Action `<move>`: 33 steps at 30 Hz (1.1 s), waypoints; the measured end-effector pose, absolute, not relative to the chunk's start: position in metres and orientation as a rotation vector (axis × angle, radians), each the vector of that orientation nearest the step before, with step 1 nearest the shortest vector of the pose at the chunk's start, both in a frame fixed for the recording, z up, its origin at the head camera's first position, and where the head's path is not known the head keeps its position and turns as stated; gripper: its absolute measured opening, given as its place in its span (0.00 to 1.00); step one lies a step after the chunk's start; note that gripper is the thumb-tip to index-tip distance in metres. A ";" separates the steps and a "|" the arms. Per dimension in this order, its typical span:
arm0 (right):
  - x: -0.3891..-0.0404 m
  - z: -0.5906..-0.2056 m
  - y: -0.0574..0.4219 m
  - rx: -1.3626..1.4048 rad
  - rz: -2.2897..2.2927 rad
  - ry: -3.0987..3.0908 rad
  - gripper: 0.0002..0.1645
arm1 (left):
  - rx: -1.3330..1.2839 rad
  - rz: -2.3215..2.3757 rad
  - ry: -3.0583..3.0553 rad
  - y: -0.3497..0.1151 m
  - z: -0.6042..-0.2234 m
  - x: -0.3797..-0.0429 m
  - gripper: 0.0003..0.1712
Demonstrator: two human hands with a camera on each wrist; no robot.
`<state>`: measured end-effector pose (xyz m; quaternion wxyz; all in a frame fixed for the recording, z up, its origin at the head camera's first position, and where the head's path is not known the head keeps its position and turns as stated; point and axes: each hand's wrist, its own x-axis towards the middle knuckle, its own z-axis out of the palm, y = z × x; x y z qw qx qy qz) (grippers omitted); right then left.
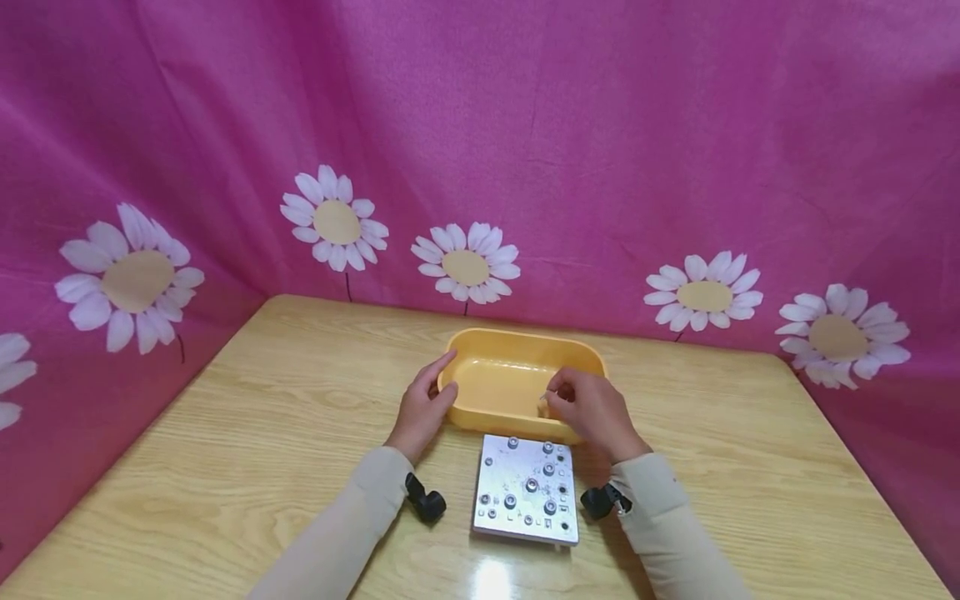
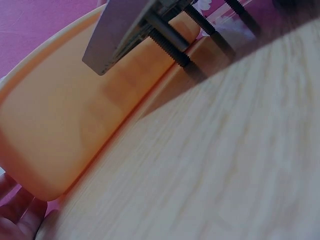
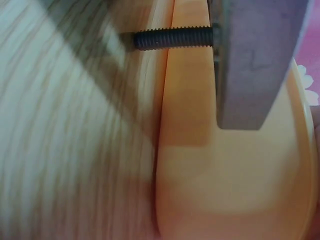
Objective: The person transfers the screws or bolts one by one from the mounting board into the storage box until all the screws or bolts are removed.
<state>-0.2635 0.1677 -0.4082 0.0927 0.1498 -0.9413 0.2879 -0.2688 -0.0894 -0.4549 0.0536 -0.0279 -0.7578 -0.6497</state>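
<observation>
Nearest the wrist cameras, a metal plate [image 1: 506,475] is seen, threaded bolts [image 2: 170,48] projecting from its underside. Just beyond it the yellow tray [image 1: 495,422] is set, its left end held by the left hand [image 1: 418,408], thumb and fingers parted around the rim. Over the tray's right part, the right hand's [image 1: 598,410] fingers are curled; whether anything is pinched cannot be told. The wooden table [image 1: 225,450] is backed by a pink curtain [image 1: 525,150].

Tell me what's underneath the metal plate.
Dark threaded bolts jut down from the metal plate toward the wooden tabletop. The plate hides most of its underside; anything else there cannot be seen.
</observation>
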 end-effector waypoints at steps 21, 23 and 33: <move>-0.262 -0.405 0.175 0.484 1.012 -2.754 0.27 | -0.083 -1.936 -2.329 -0.089 -0.455 -0.270 0.28; -0.261 -0.401 0.177 0.500 1.103 -2.745 0.27 | -0.090 -1.941 -2.321 -0.089 -0.455 -0.270 0.28; -0.240 -0.369 0.181 0.666 1.145 -2.828 0.16 | -0.079 -1.939 -2.346 -0.088 -0.453 -0.268 0.28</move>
